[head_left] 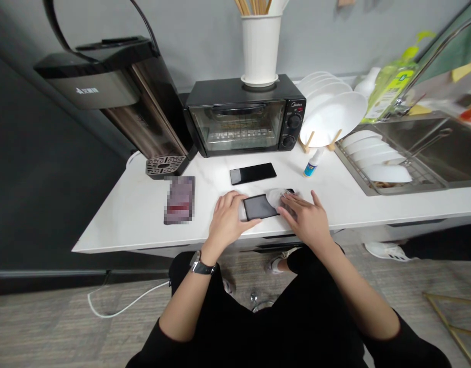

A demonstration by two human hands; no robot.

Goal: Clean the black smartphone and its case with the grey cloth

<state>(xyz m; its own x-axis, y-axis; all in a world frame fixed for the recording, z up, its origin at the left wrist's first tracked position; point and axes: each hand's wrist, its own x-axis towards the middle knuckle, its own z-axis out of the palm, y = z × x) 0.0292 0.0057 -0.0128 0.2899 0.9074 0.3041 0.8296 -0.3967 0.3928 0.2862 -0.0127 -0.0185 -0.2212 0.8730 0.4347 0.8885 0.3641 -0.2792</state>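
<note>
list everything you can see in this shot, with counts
held smartphone: 1, black, on the counter under both hands
cloth: 1, white, on the held smartphone
second smartphone: 1, black, lying on the counter
pixelated object: 1, colours blurred, on the counter
counter: 1, white
toaster oven: 1, black, on the counter
water dispenser: 1, black and bronze, left of the oven
utensil holder: 1, white, on the oven
plates: several, white, in a rack
small bottle: 1, white and blue, on the counter
dish soap bottle: 1, green, behind the sink
sink: 1, steel, right
cable: 1, white, on the floor
watch: 1, black and silver, left wrist
left hand: 1, gripping the held smartphone
right hand: 1, on the cloth
</note>
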